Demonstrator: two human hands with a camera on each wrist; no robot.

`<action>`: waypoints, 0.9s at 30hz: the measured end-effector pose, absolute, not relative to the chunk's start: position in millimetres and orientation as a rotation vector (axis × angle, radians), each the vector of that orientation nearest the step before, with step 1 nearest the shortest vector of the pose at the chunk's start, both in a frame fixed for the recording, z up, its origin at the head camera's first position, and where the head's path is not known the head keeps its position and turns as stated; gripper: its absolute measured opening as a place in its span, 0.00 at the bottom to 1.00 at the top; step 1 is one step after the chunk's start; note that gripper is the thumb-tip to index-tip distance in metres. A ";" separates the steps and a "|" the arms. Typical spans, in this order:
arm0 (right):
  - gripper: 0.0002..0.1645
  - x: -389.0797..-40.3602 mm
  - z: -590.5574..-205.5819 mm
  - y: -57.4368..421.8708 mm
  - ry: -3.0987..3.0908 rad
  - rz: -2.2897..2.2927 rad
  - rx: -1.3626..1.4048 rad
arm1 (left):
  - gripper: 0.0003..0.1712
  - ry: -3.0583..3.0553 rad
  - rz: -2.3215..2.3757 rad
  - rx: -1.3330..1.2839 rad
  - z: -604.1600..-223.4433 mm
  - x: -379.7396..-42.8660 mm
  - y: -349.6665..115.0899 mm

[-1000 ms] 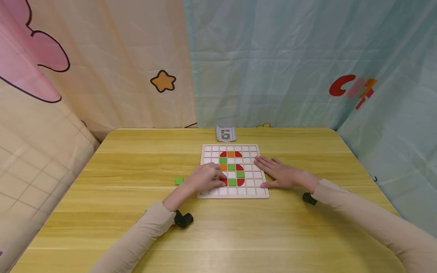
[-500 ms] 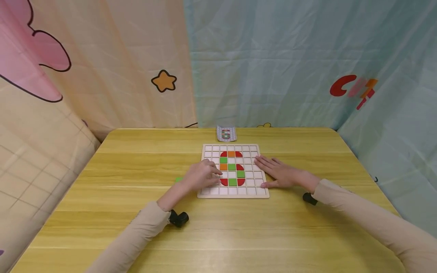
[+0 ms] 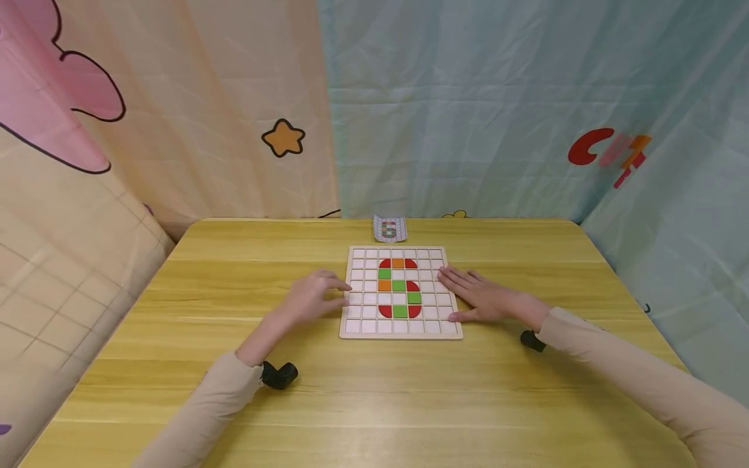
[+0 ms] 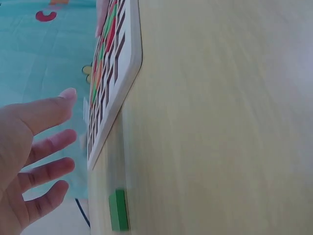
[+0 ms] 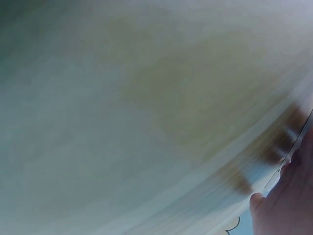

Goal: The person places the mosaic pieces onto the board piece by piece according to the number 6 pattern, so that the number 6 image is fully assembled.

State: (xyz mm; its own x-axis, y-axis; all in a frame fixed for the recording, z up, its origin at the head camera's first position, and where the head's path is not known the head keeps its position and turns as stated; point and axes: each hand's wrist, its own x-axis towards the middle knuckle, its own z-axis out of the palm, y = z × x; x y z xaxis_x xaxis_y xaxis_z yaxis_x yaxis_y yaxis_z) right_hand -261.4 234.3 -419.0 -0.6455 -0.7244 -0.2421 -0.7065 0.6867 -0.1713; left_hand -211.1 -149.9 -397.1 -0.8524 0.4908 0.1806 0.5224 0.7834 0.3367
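My left hand (image 3: 310, 299) hovers at the left edge of a white gridded board (image 3: 356, 327), fingers loosely bent and holding nothing. A loose green square tile (image 4: 118, 210) lies on the table near it in the left wrist view; in the head view the hand hides that tile. Red rounded-corner tiles (image 3: 385, 312), green square tiles (image 3: 400, 311) and orange square tiles (image 3: 384, 285) sit in the board's middle cells. My right hand (image 3: 482, 298) rests with spread fingers on the board's right edge. Little of it shows in the right wrist view.
A small card (image 3: 389, 229) with a printed coloured grid pattern lies behind the board. Printed curtains (image 3: 480, 117) hang behind the wooden table (image 3: 398, 403) and along its sides. Black wrist devices (image 3: 279, 376) sit under both sleeves.
My left hand has drawn back leftward from the red tile at the pattern's lower left, leaving that tile in its cell. It now covers the loose green tile. The right hand stays put.
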 end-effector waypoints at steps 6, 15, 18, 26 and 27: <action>0.56 -260.9 -415.1 234.6 2.614 -0.103 -1.125 | 0.19 -2.926 -0.663 -0.747 -394.3 -207.7 -172.9; 0.56 -256.8 -414.5 231.1 2.579 -0.064 -1.142 | 0.25 -3.038 -0.552 -0.770 -398.3 -196.7 -203.9; 0.56 -256.5 -417.1 232.0 2.589 -0.065 -1.143 | 0.26 -3.063 -0.546 -0.768 -400.9 -193.4 -210.5; 0.55 -255.5 -416.2 233.4 2.612 -0.111 -1.184 | 0.21 -3.082 -0.561 -0.655 -405.0 -192.6 -216.9; 0.54 -255.6 -415.0 233.0 2.619 -0.120 -1.191 | 0.21 -3.075 -0.561 -0.648 -404.8 -193.3 -216.9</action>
